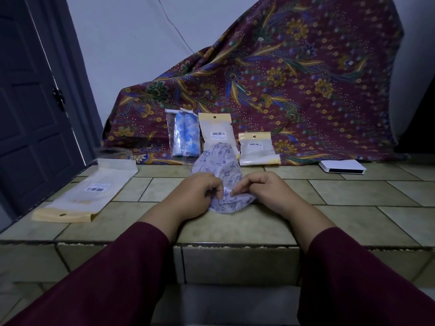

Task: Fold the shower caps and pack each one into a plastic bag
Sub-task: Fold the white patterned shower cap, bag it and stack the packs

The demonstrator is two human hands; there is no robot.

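Tiled ledge [235, 227]: blue cap [186, 135] bagged; patterned cap [221, 175] loose.

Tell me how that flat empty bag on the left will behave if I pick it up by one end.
The empty plastic bag lies flat and thin on the tiled ledge, so it will probably be very light and droop. Its glossy film looks slippery; pinch the yellow header end, which seems stiffer.

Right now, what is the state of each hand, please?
Left hand: closed, pinching the lilac floral-print shower cap.
Right hand: closed, pinching the same cap.
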